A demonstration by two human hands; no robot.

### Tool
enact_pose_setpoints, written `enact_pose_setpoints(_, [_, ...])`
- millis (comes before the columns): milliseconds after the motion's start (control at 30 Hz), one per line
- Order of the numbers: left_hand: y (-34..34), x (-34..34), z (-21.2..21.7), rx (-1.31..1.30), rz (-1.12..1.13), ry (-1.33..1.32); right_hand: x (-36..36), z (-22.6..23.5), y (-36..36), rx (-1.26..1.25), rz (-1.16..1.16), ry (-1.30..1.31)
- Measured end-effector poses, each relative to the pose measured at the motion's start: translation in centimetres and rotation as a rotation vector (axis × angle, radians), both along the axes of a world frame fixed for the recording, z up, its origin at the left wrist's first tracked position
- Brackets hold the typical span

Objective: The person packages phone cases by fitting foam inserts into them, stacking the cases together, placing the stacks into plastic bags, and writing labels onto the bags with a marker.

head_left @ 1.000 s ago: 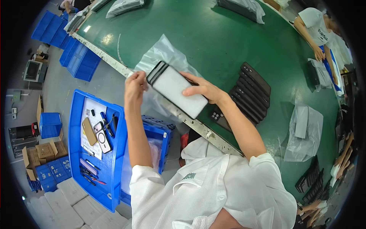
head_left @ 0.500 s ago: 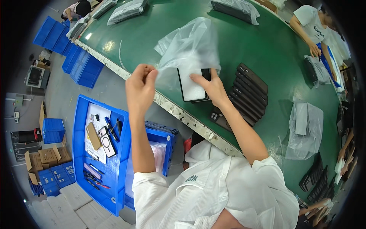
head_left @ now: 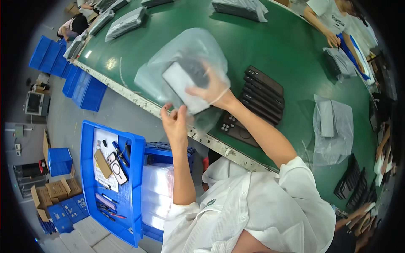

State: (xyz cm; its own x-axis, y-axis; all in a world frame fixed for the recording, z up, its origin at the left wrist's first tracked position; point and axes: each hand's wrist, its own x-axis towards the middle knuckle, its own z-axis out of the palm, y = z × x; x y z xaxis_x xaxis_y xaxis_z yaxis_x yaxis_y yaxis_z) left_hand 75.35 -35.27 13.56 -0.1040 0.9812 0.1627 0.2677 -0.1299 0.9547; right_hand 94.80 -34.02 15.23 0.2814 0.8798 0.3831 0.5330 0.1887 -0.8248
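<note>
A translucent plastic bag [head_left: 198, 42] is spread around a block of dark phone cases with a white sheet [head_left: 181, 82] on its upper face. My right hand [head_left: 213, 88] reaches into the bag and grips this stack, thumb on the white sheet, fingers round the far side. At the bag's near edge my left hand [head_left: 175, 122] has its fingers bent together on the plastic; the fingertips are partly blurred. Right of the hands, a fanned row of dark phone cases [head_left: 261, 95] lies on the green table [head_left: 291, 55].
Wrapped bundles [head_left: 238, 9] lie along the far side, and a flat bag with a pale block [head_left: 331, 126] rests at right. Below left stands a blue tray [head_left: 88, 177] holding phone cases and pens, beside a crate of plastic sheets [head_left: 158, 189]. Co-workers [head_left: 333, 25] stand at the table.
The stack and my right hand have moved left and now sit within the bag. The bag has come down over them, and my left hand has shifted lower and to the right.
</note>
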Motion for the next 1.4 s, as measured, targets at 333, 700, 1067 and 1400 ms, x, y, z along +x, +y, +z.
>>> enact_pose_setpoints(333, [1.1, 1.4, -4.3, -0.309, -0.139, -0.351, 8.4, 0.4, 2.5, -0.418, -0.241, -0.784])
enact_pose_setpoints(700, [-13.8, 10.0, -0.7, 0.054, -0.555, 0.075, 18.4, 1.0, -13.6, -0.836, -0.014, -0.509])
enact_pose_setpoints(1067, [-4.5, 14.0, -1.7, -0.011, -0.72, 0.055, 16.0, 2.8, -17.6, -0.404, -0.175, -0.622])
enact_pose_setpoints(1400, [-5.7, 15.5, -0.6, 0.188, -0.815, 0.271, 17.6, 3.3, -16.0, -0.336, 0.167, -1.253])
